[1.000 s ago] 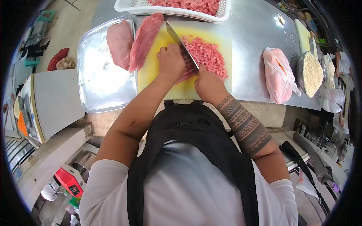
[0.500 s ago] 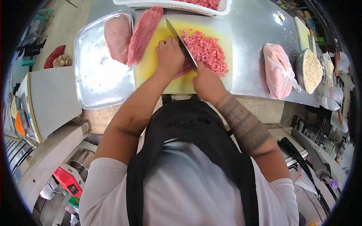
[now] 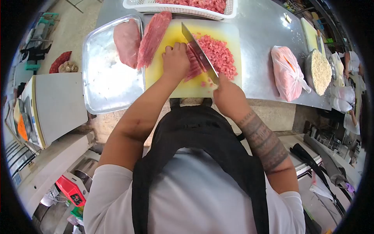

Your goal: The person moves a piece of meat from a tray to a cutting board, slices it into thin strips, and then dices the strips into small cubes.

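My right hand [image 3: 230,95] is wrapped round the handle of a broad-bladed knife [image 3: 199,50], its blade slanting up and to the left over the board. Beside the blade, my left hand [image 3: 175,60], fingers curled, holds down strips of raw meat [image 3: 194,67] on the yellow cutting board [image 3: 165,87]. A heap of diced meat [image 3: 218,54] lies on the board to the right of the knife, with a few loose cubes near the blade's lower end. A long uncut piece of meat [image 3: 155,39] rests across the board's left edge and the tray.
To the left is a clear tray [image 3: 103,107] holding another meat piece [image 3: 127,43]. A white basket [image 3: 132,4] of diced meat stands at the back. On the right of the metal table [image 3: 259,35] are a plastic bag of meat [image 3: 288,74] and a bowl of pale grains [image 3: 321,72].
The knife and my right hand have shifted right, away from my left hand. More of the meat strips shows between hand and blade. The whole view has shifted slightly.
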Action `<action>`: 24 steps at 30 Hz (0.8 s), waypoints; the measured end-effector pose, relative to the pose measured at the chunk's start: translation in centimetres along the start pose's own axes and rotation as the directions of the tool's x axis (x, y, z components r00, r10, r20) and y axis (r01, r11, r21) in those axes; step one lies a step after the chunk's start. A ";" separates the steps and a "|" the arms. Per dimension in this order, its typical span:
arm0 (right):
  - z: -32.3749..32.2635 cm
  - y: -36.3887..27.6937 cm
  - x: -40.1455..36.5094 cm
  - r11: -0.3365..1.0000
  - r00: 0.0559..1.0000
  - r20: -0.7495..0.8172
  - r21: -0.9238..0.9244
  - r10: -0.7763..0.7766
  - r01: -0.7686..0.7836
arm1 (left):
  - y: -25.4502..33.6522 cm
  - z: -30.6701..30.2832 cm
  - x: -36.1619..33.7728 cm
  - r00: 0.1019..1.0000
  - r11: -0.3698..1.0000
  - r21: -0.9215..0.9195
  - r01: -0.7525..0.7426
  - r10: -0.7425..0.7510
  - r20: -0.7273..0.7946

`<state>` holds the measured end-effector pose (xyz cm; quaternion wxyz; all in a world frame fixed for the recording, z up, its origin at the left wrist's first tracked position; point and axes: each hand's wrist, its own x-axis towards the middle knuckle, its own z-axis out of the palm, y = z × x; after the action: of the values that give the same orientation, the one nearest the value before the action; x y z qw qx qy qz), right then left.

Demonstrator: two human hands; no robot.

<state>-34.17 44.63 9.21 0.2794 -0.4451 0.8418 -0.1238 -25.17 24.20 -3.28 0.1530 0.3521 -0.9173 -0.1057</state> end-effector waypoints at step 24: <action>-2.0 -1.0 -1.8 1.000 0.995 0.097 0.029 0.005 -0.008 | -1.7 1.0 0.2 0.996 0.988 -0.126 -0.084 0.081 -0.033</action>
<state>-33.86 45.42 11.98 0.3268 -0.4437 0.8267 -0.1135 -24.63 22.97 -4.71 0.1923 0.3049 -0.9202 -0.1526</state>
